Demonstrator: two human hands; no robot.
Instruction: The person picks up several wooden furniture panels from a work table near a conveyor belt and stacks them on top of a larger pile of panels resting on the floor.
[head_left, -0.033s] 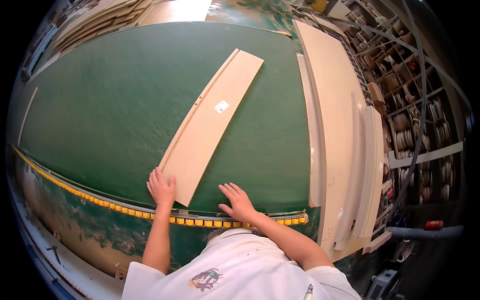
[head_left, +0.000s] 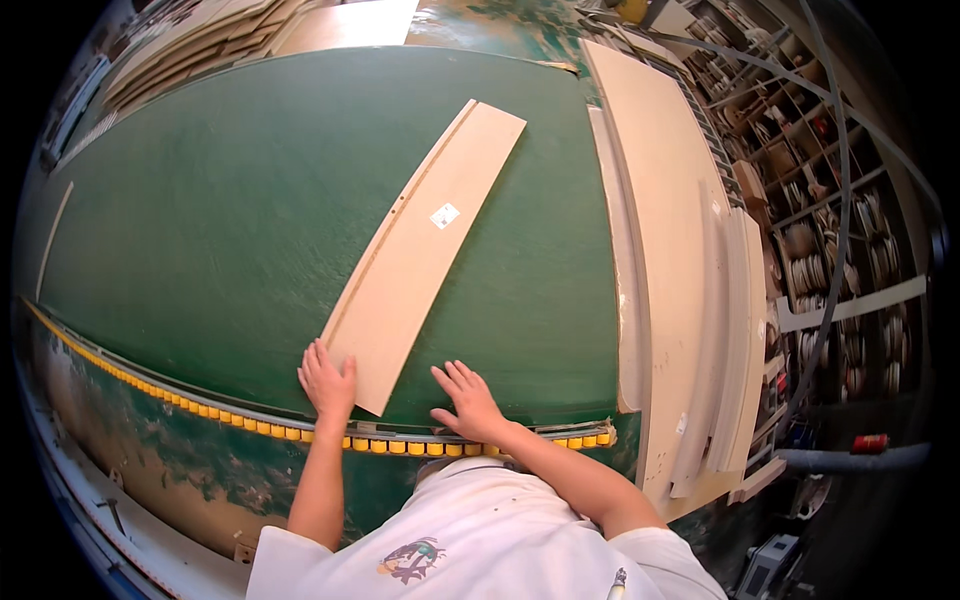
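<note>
A long pale wooden board [head_left: 420,260] lies at a slant on a green table surface [head_left: 230,220]. A groove runs along its left edge, with two small dark holes partway up and a white label near the middle. My left hand [head_left: 328,382] rests at the near left corner of the board, fingers stretched out and touching its edge. To the right of the board's near end, my right hand [head_left: 470,403] is spread over the green surface near the table's front edge, apart from the board and holding nothing.
Yellow rollers [head_left: 395,447] line the table's front edge. On the right lie long wooden panels [head_left: 660,190] and stacked strips [head_left: 738,340]. Beyond them stands a shelf [head_left: 840,210] of rolled edging, with a hose crossing in front. More boards [head_left: 200,45] are piled at the far left.
My right hand has shifted slightly to the left. My left hand stays against the board's corner, and the board looks almost unmoved.
</note>
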